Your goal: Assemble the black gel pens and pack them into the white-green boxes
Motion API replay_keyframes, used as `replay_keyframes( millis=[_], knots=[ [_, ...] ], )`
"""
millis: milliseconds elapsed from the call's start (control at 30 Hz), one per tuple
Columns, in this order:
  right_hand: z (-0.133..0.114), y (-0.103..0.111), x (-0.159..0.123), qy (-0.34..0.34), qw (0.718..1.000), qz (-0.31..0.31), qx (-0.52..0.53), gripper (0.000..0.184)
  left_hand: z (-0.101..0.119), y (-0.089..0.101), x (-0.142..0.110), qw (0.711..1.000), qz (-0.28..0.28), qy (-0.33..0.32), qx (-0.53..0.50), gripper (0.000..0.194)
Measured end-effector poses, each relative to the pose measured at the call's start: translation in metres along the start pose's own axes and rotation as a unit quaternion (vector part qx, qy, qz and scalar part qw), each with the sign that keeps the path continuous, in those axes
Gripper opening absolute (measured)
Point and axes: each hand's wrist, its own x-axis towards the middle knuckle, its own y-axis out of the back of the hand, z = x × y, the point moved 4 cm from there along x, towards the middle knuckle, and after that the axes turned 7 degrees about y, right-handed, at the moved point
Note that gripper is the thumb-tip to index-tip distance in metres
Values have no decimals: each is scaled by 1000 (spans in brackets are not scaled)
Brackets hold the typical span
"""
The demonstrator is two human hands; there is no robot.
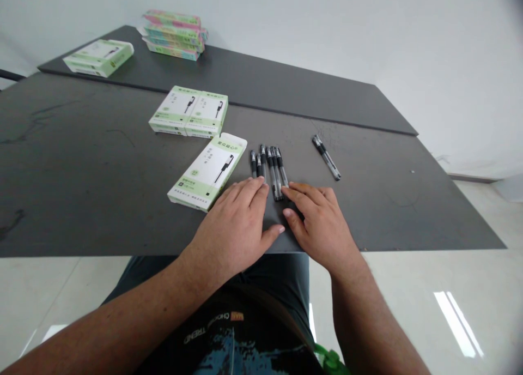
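Several clear-barrelled gel pens with black caps and grips (274, 170) lie side by side on the dark table, caps pointing away from me. My left hand (241, 217) rests palm down over the lower ends of the leftmost pens, fingers stretched out and thumb spread. My right hand (318, 217) lies at the right side of the row, its fingertips at the lower end of the rightmost pen and its thumb apart. Just left of the pens, a white and green pen box (208, 170) lies flat and slanted, its near corner beside my left hand.
A single pen (326, 157) lies apart to the right. Two more pen boxes (188, 112) sit side by side beyond the slanted one. On the raised back board (286, 83) are another box (99, 58) and a stack of colourful boxes (174, 35). The table's front edge runs close to me.
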Motion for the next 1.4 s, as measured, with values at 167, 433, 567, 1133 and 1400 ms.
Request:
replay_keyframes(
  millis=[167,433,567,1133,1400],
  knots=[
    [0,0,0,1,1000,-4,0,38,0,0,1,1000,-4,-2,2,74],
    [-1,0,1,1,1000,-7,-1,37,-2,-1,1,1000,-10,9,-3,77],
    [-1,0,1,3,1000,-9,-1,37,-2,-2,1,1000,-12,20,-11,76],
    [-1,1,1,-10,1000,-19,4,38,0,0,1,999,-10,32,-11,66],
    [-1,1,0,-7,1000,-17,7,38,0,1,-1,999,-14,37,-6,68]
  ],
)
